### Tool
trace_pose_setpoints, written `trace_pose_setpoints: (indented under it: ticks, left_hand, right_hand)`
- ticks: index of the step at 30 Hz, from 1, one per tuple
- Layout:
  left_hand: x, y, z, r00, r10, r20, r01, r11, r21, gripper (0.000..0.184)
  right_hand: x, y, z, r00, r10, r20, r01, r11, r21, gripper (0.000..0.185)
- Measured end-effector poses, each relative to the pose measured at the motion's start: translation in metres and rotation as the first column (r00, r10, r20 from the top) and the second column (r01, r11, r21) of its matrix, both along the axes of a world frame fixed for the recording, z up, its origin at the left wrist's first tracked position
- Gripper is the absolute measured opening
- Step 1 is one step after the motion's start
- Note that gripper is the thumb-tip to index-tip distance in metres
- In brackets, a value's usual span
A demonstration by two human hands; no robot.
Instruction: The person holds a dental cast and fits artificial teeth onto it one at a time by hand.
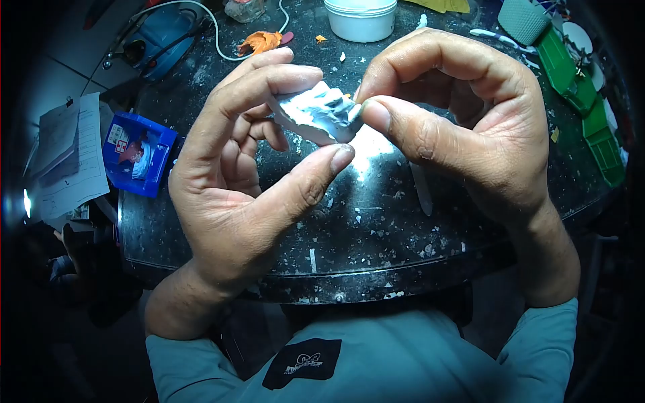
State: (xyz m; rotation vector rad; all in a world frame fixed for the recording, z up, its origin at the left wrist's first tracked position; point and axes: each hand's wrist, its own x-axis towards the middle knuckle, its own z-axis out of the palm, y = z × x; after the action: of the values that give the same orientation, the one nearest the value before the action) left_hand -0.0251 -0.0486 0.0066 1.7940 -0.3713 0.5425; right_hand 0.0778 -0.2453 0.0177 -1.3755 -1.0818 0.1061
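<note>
A lumpy white piece (316, 113), glossy and brightly lit, is held above the dark table. My left hand (252, 148) grips it from the left, fingers behind and above, thumb at its lower edge. At the piece's right end, my right hand (457, 114) pinches with thumb and forefinger against its edge. Whether a small bit sits between those fingertips is hard to tell. Below my right hand, a thin blade-like tool (421, 188) lies on the table, its upper part hidden by the hand.
The speckled dark table (376, 248) holds a white tub (361, 21) at the back, orange scraps (261, 43) with a white cable, a blue bin (160, 161) at left and green trays (601, 138) at right. Papers (70, 154) lie far left.
</note>
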Motion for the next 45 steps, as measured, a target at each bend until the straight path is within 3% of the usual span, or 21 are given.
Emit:
trace_pose_setpoints:
  ticks: [4, 7, 11, 17, 20, 22, 23, 25, 26, 28, 34, 38, 45]
  left_hand:
    - [0.001, 0.002, -0.002, 1.0, 0.006, 0.014, -0.006, 1.0, 0.017, 0.058]
    - [0.001, 0.002, -0.001, 0.999, 0.028, 0.026, -0.029, 0.999, 0.041, 0.057]
    - [0.001, 0.001, -0.004, 0.997, 0.048, 0.058, -0.049, 0.999, 0.014, 0.057]
    - [0.0, 0.004, -0.003, 0.995, 0.076, 0.068, -0.08, 0.994, 0.069, 0.056]
    - [0.001, 0.0, -0.003, 0.995, 0.074, 0.062, -0.075, 0.997, 0.019, 0.056]
    - [0.0, -0.001, -0.002, 0.996, 0.074, 0.055, -0.074, 0.997, 0.008, 0.056]
    - [0.0, -0.002, -0.001, 0.996, 0.074, 0.05, -0.075, 0.997, 0.009, 0.055]
    - [-0.002, 0.003, 0.001, 0.993, 0.094, 0.069, -0.102, 0.986, 0.132, 0.055]
    - [-0.002, 0.004, 0.001, 0.992, 0.097, 0.078, -0.109, 0.98, 0.168, 0.055]
    - [-0.002, 0.006, 0.0, 0.99, 0.099, 0.097, -0.117, 0.969, 0.215, 0.054]
    - [-0.007, 0.006, 0.005, 0.984, 0.169, 0.059, -0.179, 0.93, 0.32, 0.052]
    - [-0.006, 0.008, 0.004, 0.985, 0.159, 0.073, -0.174, 0.928, 0.33, 0.052]
    - [-0.007, 0.008, 0.007, 0.984, 0.17, 0.042, -0.174, 0.923, 0.342, 0.053]
  right_hand:
    - [-0.002, 0.006, -0.012, 0.984, 0.067, -0.166, -0.046, 0.991, 0.128, 0.013]
    - [-0.007, 0.008, -0.018, 0.981, -0.004, -0.192, 0.029, 0.992, 0.127, 0.014]
    - [-0.007, 0.004, -0.006, 0.961, 0.071, -0.268, -0.045, 0.994, 0.101, 0.015]
    - [0.0, 0.005, -0.011, 0.997, 0.011, -0.072, -0.007, 0.998, 0.065, 0.014]
    - [0.002, 0.009, -0.024, 0.997, 0.013, -0.073, -0.003, 0.992, 0.126, 0.013]
    - [0.0, 0.007, -0.017, 0.999, -0.039, -0.027, 0.04, 0.999, 0.023, 0.012]
    - [-0.003, 0.002, 0.001, 0.995, -0.09, 0.046, 0.095, 0.989, -0.111, 0.012]
    - [-0.003, 0.003, 0.001, 0.99, -0.108, 0.095, 0.117, 0.988, -0.098, 0.012]
    - [0.001, 0.009, -0.018, 0.994, -0.081, 0.067, 0.078, 0.996, 0.045, 0.012]
    - [0.0, 0.012, -0.019, 0.996, -0.067, 0.061, 0.058, 0.989, 0.134, 0.012]
    - [0.001, 0.003, -0.01, 0.974, -0.145, 0.177, 0.163, 0.982, -0.093, 0.012]
    - [-0.004, 0.004, -0.006, 0.998, -0.065, -0.016, 0.065, 0.998, -0.02, 0.013]
    - [-0.008, 0.011, -0.019, 0.99, -0.025, -0.136, 0.042, 0.991, 0.124, 0.016]
